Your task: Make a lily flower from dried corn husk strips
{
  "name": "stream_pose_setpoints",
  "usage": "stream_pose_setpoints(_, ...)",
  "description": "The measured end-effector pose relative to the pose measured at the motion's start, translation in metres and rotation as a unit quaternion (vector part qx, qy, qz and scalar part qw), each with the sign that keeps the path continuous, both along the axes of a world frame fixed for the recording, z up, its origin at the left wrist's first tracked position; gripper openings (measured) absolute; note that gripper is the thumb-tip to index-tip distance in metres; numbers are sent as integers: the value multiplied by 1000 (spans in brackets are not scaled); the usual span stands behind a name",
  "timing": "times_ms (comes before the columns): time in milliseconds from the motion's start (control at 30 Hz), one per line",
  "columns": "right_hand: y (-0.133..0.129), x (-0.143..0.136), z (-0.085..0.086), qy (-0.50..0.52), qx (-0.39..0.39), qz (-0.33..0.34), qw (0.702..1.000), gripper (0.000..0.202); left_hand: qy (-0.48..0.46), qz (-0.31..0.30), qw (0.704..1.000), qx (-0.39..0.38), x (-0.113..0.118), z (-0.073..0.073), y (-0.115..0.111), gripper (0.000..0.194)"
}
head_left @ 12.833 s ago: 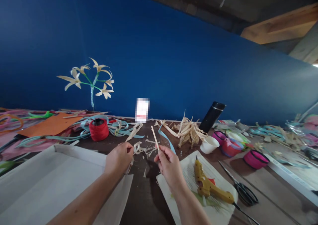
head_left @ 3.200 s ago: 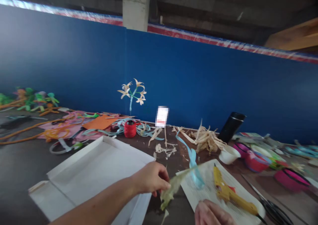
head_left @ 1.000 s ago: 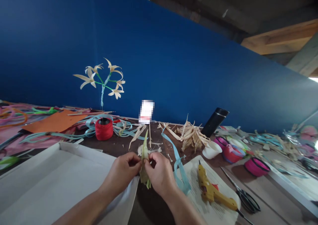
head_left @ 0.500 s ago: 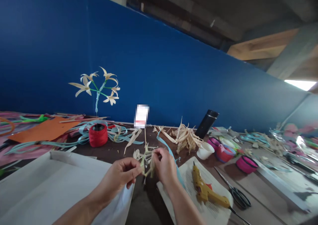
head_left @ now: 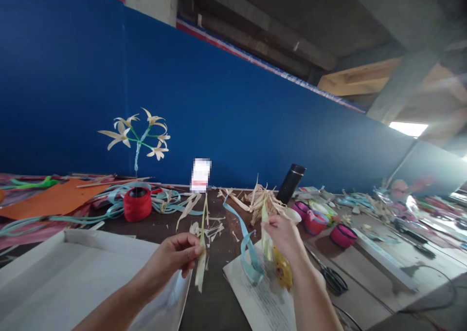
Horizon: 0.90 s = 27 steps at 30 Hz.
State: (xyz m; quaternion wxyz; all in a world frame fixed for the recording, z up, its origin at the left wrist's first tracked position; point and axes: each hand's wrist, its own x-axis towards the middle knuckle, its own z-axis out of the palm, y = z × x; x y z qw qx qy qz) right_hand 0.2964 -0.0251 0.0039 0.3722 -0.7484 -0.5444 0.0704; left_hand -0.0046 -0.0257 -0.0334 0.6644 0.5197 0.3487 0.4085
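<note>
My left hand (head_left: 179,254) pinches a narrow pale-green corn husk strip (head_left: 200,272) between thumb and fingers, its thin upper end pointing up and its wider end hanging down. In my right hand (head_left: 283,232) is another pale corn husk piece (head_left: 267,247), held upright above the paper. Behind that hand lies a pile of dry husks (head_left: 259,199). Small husk scraps (head_left: 213,229) are scattered just beyond my left fingers. A light-blue ribbon (head_left: 242,229) curls between the two hands. My right forearm partly hides a yellow glue gun (head_left: 282,267).
To the left are a white box lid (head_left: 73,272), a red thread spool (head_left: 137,205) and a husk flower spray (head_left: 137,146). Black scissors (head_left: 333,280), a black bottle (head_left: 291,182) and a pink container (head_left: 343,235) stand or lie at right. A blurred phone screen (head_left: 200,175) faces me.
My hands have moved apart, the right one going rightward with its husk piece toward the pile and over the glue gun. The left keeps its strip. The view has shifted slightly right.
</note>
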Motion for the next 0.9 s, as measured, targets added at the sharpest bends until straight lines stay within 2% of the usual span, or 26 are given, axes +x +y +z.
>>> stream_pose_setpoints(67,-7,-8,-8,-6,-34,24,999,13,26,11,1000,1,2,-1,1,26)
stream_pose_setpoints(133,-13,-20,-13,-21,-37,16,999,11,42,12,999,5,2,0,2,27)
stream_pose_setpoints(200,-17,-36,-11,-37,-11,0,999,20,52,11,999,3,3,1,2,28)
stream_pose_setpoints(267,-20,-58,-4,-24,20,28,999,26,62,12,998,1,2,1,3,30)
stream_pose_setpoints(300,-21,-71,0,17,43,77,996,26,69,12,998,3,2,1,3,31)
stream_pose_setpoints(367,-22,-97,7,129,4,213,968,30,75,13,997,9,2,0,3,32)
stream_pose_setpoints(400,-21,-109,8,175,-15,260,950,31,75,14,997,12,2,0,3,32)
stream_pose_setpoints(500,-17,-138,7,250,-64,334,907,29,67,20,997,14,1,-2,4,34)
stream_pose_setpoints(600,-9,-150,-1,280,-62,337,897,25,62,34,997,9,0,-3,6,36)
stream_pose_setpoints(733,-4,-152,-17,320,-52,289,901,25,51,42,998,16,0,-6,7,37)
stream_pose_setpoints(900,-5,-152,-32,368,-28,249,895,25,93,37,995,24,3,-4,5,35)
